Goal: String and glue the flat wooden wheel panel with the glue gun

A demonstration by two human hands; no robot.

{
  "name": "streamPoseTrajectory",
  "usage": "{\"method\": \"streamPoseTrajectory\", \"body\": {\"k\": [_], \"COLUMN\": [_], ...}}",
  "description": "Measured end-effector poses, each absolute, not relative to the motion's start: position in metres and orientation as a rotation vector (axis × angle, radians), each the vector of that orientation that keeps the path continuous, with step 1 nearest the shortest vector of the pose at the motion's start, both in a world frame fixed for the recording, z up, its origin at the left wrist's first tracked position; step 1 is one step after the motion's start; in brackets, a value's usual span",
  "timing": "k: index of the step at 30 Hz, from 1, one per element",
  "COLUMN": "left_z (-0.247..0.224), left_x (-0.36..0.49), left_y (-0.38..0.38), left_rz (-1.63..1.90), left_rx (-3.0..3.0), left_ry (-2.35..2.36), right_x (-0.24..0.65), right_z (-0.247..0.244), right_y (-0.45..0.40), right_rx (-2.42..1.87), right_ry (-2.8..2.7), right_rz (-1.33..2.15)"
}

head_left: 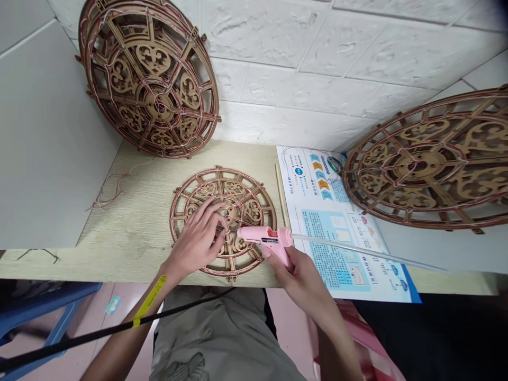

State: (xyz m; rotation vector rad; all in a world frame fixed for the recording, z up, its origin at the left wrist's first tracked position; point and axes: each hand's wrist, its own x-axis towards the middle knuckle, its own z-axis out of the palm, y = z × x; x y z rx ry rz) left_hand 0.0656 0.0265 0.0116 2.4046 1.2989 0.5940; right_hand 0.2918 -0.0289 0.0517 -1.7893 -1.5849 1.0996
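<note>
An openwork wooden wheel (217,170), strung with thin red and white wires, lies flat in front of me. My left hand (200,235) rests over its left half. Its thumb and bent index finger come close together beside the hub, while the other fingers reach across the wheel; what the pinch holds is too small to make out. A pink hot glue gun (273,241) is gripped in my right hand (304,278), nozzle pointing left at the fingertips near the hub. A long clear glue stick (369,251) sticks out from the gun's back.
Similar wired wheels (153,90) lean stacked against the white brick wall at back left; more (420,164) lean at right. A printed sheet (337,248) lies under the glue stick, beside a thin wooden stick (281,196). Loose wires (113,193) lie at left. A black cord (99,333) crosses my left forearm.
</note>
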Motion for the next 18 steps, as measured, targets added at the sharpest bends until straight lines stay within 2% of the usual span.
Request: {"method": "streamPoseTrajectory", "body": {"k": [18], "left_z": [0.0129], "left_x": [0.0661], "left_y": [0.0277], "left_rz": [0.561], "left_rx": [2.380], "left_ry": [1.330], "right_x": [0.2965], "right_z": [0.0511], "right_y": [-0.0348], "right_rx": [-1.751], "right_ry": [-1.591], "right_rz": [1.085]}}
